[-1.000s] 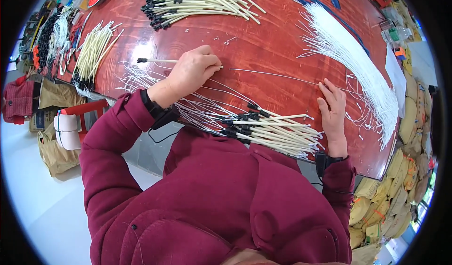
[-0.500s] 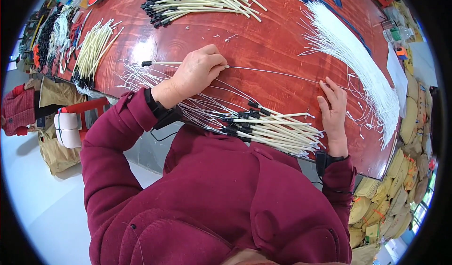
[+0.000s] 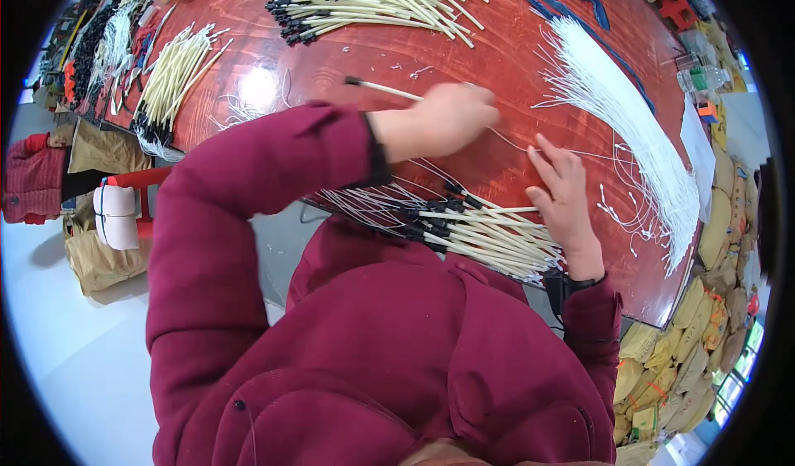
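Note:
My left hand, a little smeared by motion, is closed round a thin cream tube whose black tip points to the left. A thin white string runs from beside that hand toward my right hand. The right hand's fingers are spread, and the string passes at its fingertips; whether they pinch it I cannot make out. Between my body and the hands lies a bundle of cream tubes with black ends and white strings.
The red-brown table also carries a far pile of cream tubes, a smaller bundle at left and a sheaf of white strings at right. A blue strap lies behind the sheaf. Stacked sacks stand beyond the right edge.
My left hand has moved right and slightly away from me with the cream tube. The string, taut before, now sags between the hands. My right hand has shifted slightly left.

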Demonstrator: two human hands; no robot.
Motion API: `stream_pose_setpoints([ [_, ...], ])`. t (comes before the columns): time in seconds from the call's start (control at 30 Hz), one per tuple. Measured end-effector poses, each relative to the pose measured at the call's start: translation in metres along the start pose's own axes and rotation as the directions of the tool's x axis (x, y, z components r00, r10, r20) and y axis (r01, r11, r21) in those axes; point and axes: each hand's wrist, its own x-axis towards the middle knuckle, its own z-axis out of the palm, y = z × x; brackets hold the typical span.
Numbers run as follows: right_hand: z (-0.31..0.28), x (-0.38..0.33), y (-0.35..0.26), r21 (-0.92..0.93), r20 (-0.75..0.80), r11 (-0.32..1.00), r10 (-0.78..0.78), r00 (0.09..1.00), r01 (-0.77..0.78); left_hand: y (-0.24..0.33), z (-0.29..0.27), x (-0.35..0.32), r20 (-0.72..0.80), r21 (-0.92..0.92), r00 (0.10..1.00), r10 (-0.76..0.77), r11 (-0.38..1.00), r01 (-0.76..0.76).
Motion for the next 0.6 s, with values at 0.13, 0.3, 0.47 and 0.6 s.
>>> stream_pose_setpoints([
  [0.13,0.007,0.026,-0.019,-0.009,-0.042,0.999,-0.04,0.998,0.04,0.031,0.015,0.033,0.1,0.112,0.994,0.034,0.993,-0.046],
  [0.3,0.004,0.0,0.019,-0.04,-0.158,0.999,0.029,0.987,-0.035,0.028,-0.035,-0.002,0.052,0.137,0.998,-0.022,0.991,0.015],
  [0.47,-0.007,0.016,0.016,0.038,-0.12,0.997,0.074,0.99,-0.07,-0.015,-0.085,-0.065,-0.149,0.102,0.95,-0.273,0.952,0.29],
  [0.6,0.003,0.053,-0.008,0.002,-0.112,0.999,-0.037,0.993,0.038,-0.025,-0.068,-0.08,-0.152,0.174,0.931,-0.33,0.919,0.354],
])
